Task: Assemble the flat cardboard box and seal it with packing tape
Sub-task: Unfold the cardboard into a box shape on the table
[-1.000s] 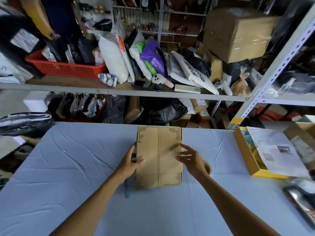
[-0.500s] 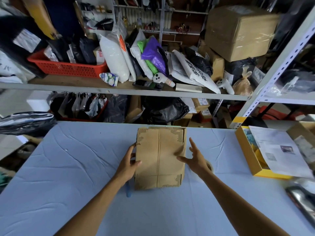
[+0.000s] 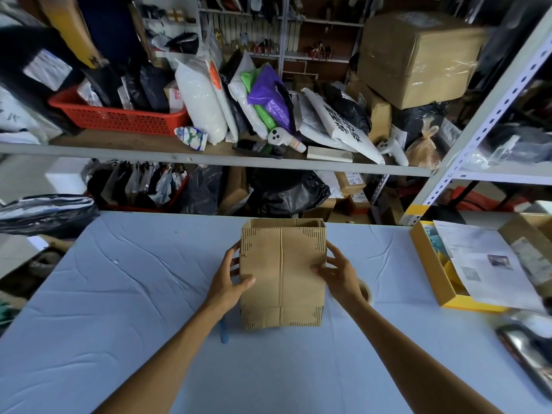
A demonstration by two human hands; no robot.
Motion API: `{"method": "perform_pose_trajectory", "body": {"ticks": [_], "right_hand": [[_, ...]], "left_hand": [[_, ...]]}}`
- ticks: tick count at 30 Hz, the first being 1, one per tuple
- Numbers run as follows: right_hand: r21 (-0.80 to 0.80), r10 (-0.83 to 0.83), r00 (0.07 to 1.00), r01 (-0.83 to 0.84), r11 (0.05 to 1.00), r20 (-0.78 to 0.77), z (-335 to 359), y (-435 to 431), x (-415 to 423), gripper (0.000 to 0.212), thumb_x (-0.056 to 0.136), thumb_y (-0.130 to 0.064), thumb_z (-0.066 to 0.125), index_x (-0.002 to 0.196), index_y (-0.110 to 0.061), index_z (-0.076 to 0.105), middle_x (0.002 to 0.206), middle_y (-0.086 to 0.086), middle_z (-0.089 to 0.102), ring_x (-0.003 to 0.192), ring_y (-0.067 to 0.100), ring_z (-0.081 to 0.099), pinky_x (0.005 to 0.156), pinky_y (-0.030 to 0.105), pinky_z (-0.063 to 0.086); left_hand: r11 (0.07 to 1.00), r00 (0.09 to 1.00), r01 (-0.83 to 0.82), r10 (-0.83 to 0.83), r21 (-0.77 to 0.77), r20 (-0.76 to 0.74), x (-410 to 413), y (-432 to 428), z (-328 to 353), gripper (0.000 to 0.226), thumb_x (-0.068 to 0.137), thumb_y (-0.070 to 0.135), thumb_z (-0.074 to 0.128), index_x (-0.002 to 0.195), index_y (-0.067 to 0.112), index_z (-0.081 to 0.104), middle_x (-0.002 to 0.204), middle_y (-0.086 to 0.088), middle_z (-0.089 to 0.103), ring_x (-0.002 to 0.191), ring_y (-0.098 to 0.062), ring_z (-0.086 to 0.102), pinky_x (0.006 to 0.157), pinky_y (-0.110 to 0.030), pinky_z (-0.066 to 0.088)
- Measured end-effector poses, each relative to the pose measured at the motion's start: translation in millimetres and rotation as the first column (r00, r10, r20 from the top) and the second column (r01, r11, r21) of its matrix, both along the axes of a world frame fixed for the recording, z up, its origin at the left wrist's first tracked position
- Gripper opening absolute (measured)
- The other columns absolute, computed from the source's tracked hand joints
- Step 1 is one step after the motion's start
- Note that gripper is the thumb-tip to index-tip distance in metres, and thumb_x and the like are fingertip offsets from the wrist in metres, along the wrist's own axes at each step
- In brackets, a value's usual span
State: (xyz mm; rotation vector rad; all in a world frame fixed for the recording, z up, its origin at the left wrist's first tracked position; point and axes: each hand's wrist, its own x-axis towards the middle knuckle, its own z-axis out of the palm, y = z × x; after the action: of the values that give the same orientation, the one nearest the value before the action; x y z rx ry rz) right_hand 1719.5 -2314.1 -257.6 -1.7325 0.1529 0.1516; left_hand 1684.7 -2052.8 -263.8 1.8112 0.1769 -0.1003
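A brown cardboard box (image 3: 282, 273) stands in the middle of the light blue table (image 3: 119, 309), partly spread open, with a gap showing at its far top edge. My left hand (image 3: 230, 279) grips its left side, thumb on the front panel. My right hand (image 3: 337, 271) holds the right side, fingers spread along the edge. A roll of packing tape (image 3: 366, 291) lies on the table just behind my right wrist, mostly hidden. A blue pen-like tool (image 3: 223, 331) lies under my left forearm.
A yellow tray (image 3: 430, 270) with printed papers sits at the right of the table. A dark shiny object (image 3: 525, 351) lies at the right edge. Cluttered metal shelves (image 3: 209, 158) with bags, a red basket (image 3: 119, 116) and boxes stand behind the table.
The flat cardboard has been lifted and spread into a partly open shape. My right hand slid from the front panel to the right edge. My left hand closed around the left edge.
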Motion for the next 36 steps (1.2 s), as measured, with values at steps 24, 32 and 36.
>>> {"method": "perform_pose_trajectory", "body": {"ticks": [24,32,36], "right_hand": [[-0.178,-0.009,0.997,0.023,0.984,0.080,6.1,0.8,-11.0,0.032,0.086,-0.037,0.068,0.110,-0.017,0.074,0.100,0.000,0.076,0.090,0.014,0.070,0.077,0.042,0.060],[-0.171,-0.051,0.996,0.063,0.983,0.072,16.2,0.3,2.6,0.017,0.075,-0.004,0.078,0.090,-0.009,0.074,0.085,0.011,0.074,0.084,0.030,0.071,0.076,0.040,0.059],[-0.210,0.017,0.998,-0.030,0.977,-0.066,24.0,-6.8,13.8,0.077,0.071,0.008,0.077,0.132,-0.027,0.046,0.094,0.013,0.065,0.085,0.034,0.067,0.078,0.049,0.058]], "left_hand": [[0.991,0.995,-0.099,0.096,-0.090,-0.038,-2.9,10.9,10.9,0.040,0.062,0.071,0.060,0.082,0.037,0.064,0.094,0.007,0.067,0.097,-0.017,0.062,0.088,-0.042,0.053],[0.994,0.992,-0.109,0.110,0.011,-0.068,9.4,13.1,9.0,0.030,0.080,0.038,0.072,0.103,0.025,0.058,0.107,-0.001,0.065,0.101,-0.025,0.063,0.088,-0.046,0.055],[0.997,0.986,-0.053,0.044,-0.058,-0.159,15.4,11.1,16.6,0.076,0.077,0.018,0.077,0.135,0.044,0.034,0.111,-0.008,0.060,0.102,-0.024,0.060,0.091,-0.040,0.051]]}}
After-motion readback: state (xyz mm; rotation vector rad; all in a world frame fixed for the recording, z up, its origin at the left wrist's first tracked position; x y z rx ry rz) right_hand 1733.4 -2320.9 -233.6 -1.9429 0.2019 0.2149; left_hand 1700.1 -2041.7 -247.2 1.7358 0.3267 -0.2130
